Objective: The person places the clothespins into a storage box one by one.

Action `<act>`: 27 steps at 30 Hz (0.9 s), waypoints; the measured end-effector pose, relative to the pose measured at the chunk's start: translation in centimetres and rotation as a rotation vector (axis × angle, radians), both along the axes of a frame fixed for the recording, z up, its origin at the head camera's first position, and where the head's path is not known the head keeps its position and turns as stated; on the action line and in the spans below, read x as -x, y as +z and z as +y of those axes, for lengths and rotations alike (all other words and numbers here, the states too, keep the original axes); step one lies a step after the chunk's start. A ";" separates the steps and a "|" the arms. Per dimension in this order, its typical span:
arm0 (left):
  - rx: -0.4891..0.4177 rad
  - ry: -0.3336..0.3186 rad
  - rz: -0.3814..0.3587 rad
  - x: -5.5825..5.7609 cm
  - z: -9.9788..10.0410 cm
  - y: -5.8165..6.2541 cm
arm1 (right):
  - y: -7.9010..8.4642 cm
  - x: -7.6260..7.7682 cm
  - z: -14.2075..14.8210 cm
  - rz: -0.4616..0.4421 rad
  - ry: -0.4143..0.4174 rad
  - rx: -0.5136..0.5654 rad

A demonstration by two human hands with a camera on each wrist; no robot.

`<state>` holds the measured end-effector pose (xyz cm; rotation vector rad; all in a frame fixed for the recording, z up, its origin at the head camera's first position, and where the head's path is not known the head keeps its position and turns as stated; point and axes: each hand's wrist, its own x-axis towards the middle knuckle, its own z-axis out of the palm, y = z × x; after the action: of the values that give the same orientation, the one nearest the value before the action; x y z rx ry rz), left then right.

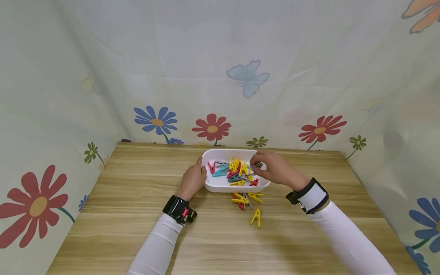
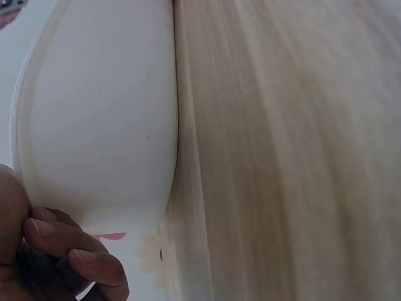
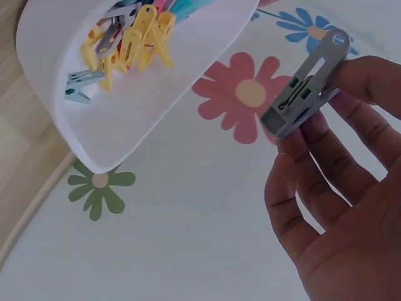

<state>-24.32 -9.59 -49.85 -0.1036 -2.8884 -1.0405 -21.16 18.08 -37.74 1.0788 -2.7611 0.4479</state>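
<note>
A white plastic tray (image 1: pixel 220 188) holds a jumble of red, yellow, blue and grey clothespins (image 1: pixel 235 164). At its left end my left hand (image 1: pixel 193 178) grips the side. The left wrist view shows fingers (image 2: pixel 94 266) bent against the tray's outer wall (image 2: pixel 100 113) near the rim. Over the tray's right end is my right hand (image 1: pixel 276 168). Between thumb and fingers it pinches a grey clothespin (image 3: pixel 307 88), plainest in the right wrist view. Yellow clothespins (image 3: pixel 141 41) lie in the tray below and beside that hand.
Several clothespins (image 1: pixel 240 198), yellow, red and grey, lie in a small heap on the wooden table (image 1: pixel 137 183) just in front of the tray. A single yellow clothespin (image 1: pixel 256 217) lies nearer. A flower-printed cloth (image 1: pixel 172 76) hangs behind and at both sides.
</note>
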 end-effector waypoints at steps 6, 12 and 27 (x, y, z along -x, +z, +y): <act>-0.007 -0.003 -0.014 0.0 0.1 -0.1 | -0.7 1.8 -0.7 -0.034 -0.026 -0.032; 0.003 0.004 0.039 -0.1 0.1 -0.1 | -1.8 3.5 -1.9 -0.062 -0.040 -0.066; -0.010 -0.002 0.004 0.1 0.1 -0.2 | -4.8 5.6 -3.4 -0.172 -0.189 -0.156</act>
<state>-24.46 -9.45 -50.09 -0.1085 -2.8794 -1.0536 -26.76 14.65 -42.58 0.8319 -3.0581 0.3186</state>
